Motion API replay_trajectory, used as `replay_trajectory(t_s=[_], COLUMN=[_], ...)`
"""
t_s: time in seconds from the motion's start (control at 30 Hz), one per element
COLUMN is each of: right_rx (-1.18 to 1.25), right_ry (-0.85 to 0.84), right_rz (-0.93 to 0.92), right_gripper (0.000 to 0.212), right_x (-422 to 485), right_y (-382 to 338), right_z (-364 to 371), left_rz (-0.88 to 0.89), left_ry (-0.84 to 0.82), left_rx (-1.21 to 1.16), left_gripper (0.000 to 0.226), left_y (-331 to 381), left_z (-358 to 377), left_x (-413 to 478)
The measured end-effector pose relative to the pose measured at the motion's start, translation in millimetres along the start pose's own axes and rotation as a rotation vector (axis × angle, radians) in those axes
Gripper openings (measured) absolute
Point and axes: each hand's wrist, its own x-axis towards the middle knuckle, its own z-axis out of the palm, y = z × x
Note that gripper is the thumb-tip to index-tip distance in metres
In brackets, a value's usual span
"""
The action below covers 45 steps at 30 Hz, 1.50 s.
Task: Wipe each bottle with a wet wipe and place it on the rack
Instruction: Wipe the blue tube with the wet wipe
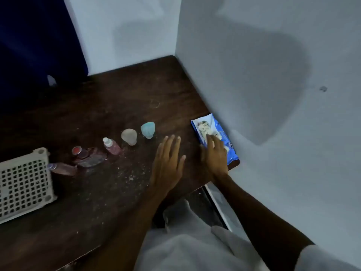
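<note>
Right hand (214, 155) is out on the blue wet wipe pack (203, 124) at the desk's (117, 98) right edge, against the wall. Its fingers lie straight on the wrapper, grip released. Left hand (168, 163) is spread flat just beside it, low over the desk, grip released too and holding nothing. The bottles wait in a row to the left: a teal bottle (148, 129), a pale bottle (129, 136), a pink bottle (111, 146) with a white cap and a red-capped bottle (78, 151). One brown bottle (62, 168) lies on its side, touching the white lattice rack (25, 182) at the far left.
</note>
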Motion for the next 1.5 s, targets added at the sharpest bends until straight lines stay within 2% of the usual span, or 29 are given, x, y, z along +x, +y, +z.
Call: replay_trajectory(t_s=[0.1,0.23,0.43,0.57,0.63,0.73,0.83,0.93,0.97,1.13,1.23,1.33,1.43,1.5], right_rx=[-0.016,0.003,0.058,0.07,0.074,0.162,0.335,0.501,0.51,0.58,0.664,0.725,0.933,0.995], right_ry=[0.073,0.068,0.129,0.183,0.239,0.354,0.408,0.31,0.279,0.141,0.076,0.012,0.069,0.14], right_rz=[0.121,0.109,-0.023,-0.031,-0.047,-0.048,-0.02,-0.001,0.008,0.015,0.039,0.13,0.221,0.213], right_gripper=[0.048,0.04,0.018,0.021,0.019,0.012,0.006,0.032,0.034,0.016,0.015,0.026,0.021,0.019], right_x=[30,47,64,75,75,73,63,47,42,19,9,4,-3,-12], right_y=[26,44,56,52,48,45,35,14,6,-24,-38,-50,-61,-61], right_z=[2,11,14,3,-4,-10,-9,2,6,16,19,25,41,59], left_rz=[-0.071,-0.063,-0.086,-0.087,-0.13,-0.199,-0.215,-0.284,-0.297,-0.307,-0.309,-0.278,-0.277,-0.256], left_ry=[-0.025,-0.039,0.227,0.435,0.45,0.366,0.195,0.014,-0.03,-0.114,-0.112,-0.131,-0.154,-0.158], left_rx=[-0.099,-0.13,-0.158,-0.126,-0.081,0.017,0.099,0.157,0.201,0.299,0.196,0.073,-0.114,-0.206], left_gripper=[0.058,0.053,0.038,0.028,0.027,0.028,0.027,0.023,0.021,0.018,0.018,0.014,0.018,0.017], left_y=[9,6,-17,-35,-44,-59,-64,-60,-59,-61,-68,-67,-65,-67], left_z=[11,21,2,-34,-52,-67,-74,-77,-78,-77,-77,-78,-75,-65], left_x=[10,12,20,42,55,71,81,86,87,95,98,95,86,75])
